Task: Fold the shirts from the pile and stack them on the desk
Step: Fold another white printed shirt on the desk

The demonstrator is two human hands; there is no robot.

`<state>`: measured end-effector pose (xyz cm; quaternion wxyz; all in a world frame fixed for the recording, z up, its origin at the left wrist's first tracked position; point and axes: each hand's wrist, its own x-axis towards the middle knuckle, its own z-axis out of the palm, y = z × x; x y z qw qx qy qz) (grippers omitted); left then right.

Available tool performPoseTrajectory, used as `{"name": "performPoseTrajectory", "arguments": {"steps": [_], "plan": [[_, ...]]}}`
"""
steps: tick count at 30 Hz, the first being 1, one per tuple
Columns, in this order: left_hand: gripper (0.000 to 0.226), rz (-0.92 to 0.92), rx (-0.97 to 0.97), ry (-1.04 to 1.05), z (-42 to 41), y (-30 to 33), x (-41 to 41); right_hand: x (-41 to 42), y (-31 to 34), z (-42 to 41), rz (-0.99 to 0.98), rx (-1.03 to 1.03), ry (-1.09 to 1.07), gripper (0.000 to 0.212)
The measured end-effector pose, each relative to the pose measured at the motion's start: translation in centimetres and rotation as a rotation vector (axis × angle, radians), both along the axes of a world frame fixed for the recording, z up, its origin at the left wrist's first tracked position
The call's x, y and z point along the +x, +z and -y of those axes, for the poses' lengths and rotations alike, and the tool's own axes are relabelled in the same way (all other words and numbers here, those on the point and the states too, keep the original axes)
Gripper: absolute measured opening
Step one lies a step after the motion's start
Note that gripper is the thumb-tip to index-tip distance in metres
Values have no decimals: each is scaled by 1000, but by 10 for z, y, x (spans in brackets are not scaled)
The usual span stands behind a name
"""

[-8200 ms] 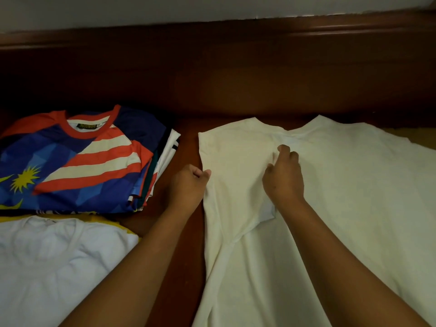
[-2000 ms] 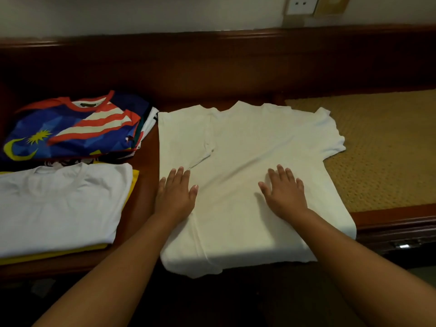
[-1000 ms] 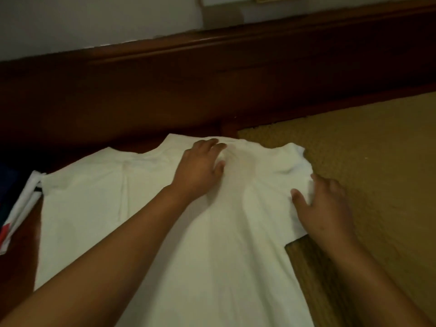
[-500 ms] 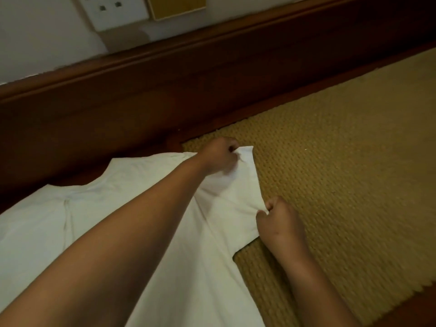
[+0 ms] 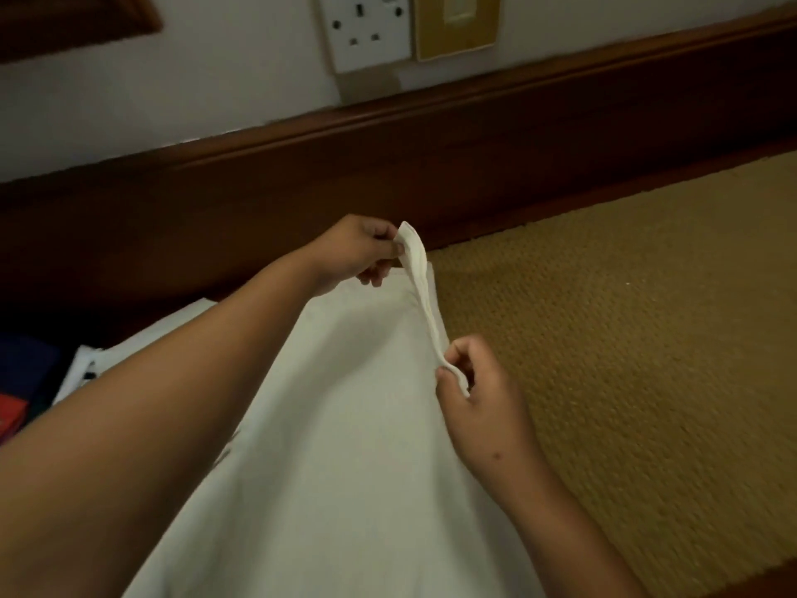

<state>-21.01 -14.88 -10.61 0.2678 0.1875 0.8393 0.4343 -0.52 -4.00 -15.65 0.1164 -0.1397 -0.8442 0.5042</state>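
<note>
Left hand (image 5: pixel 360 252) and right hand (image 5: pixel 472 381) each pinch the white shirt's (image 5: pixel 345 425) lifted edge; woven mat (image 5: pixel 625 338) alongside, wall socket (image 5: pixel 371 30) above, left forearm hiding part of the shirt.

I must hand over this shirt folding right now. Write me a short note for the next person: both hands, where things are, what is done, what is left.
Left hand: pinches the far end of the right sleeve of the white cotton T-shirt, lifted.
Right hand: pinches the near end of the same sleeve.
Shirt body lies flat, partly on the woven tan mat.
Folded stack: at the far left edge, mostly out of view.
Done: shirt spread out.
Left: fold the sleeve inward, finish folding, stack.
</note>
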Motion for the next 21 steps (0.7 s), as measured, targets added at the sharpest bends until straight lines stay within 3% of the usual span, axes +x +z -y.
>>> {"name": "performPoseTrajectory", "arguments": {"steps": [6,13,15,18,21], "plan": [[20,176,142,244,81,4,9,-14,12,84,-46,69,220,13],[25,332,206,758,171,-51,25,-17,-28,150,218,243,524,39],[24,279,102,828,186,-76,36,6,-41,144,237,245,551,40],[15,40,-93,720,188,-97,55,48,-61,125,221,253,491,39],[35,-107,-266,624,175,-103,63,73,-78,108,126,315,377,36]]}}
